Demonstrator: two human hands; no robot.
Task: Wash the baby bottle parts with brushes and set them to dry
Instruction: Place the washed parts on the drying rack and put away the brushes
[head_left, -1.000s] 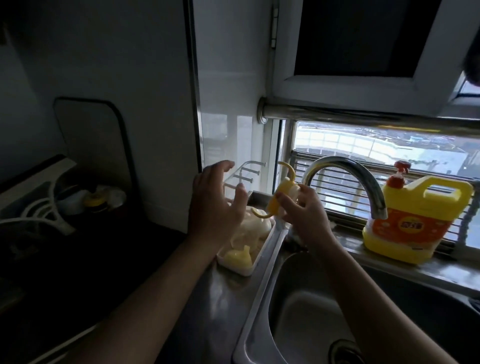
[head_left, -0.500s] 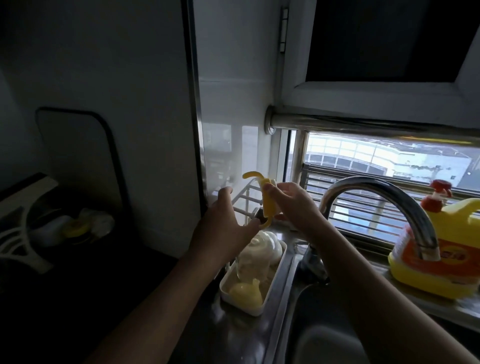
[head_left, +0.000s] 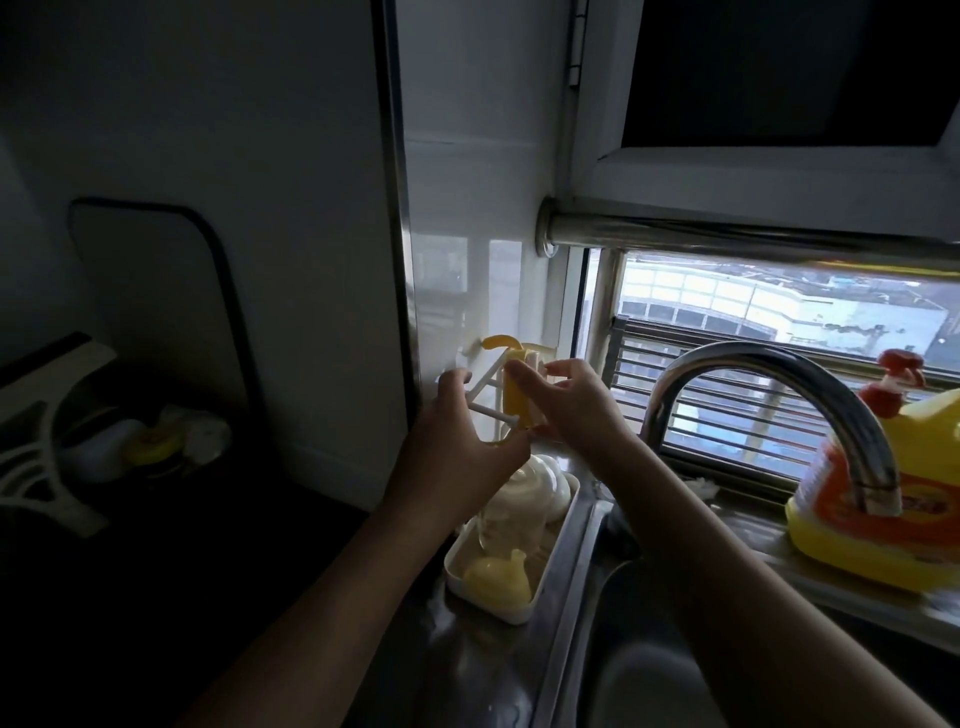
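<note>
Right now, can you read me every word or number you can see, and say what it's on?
Orange label on the yellow detergent jug: has print, too blurred to read, partly behind the tap.
No other words, numbers or signs show.

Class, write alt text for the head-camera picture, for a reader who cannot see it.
A person's right hand holds a yellow bottle part at the pegs of a white drying rack, the left hand close beside it. Below, a white tray holds more bottle parts, next to a steel sink with a curved tap and a yellow detergent jug.
</note>
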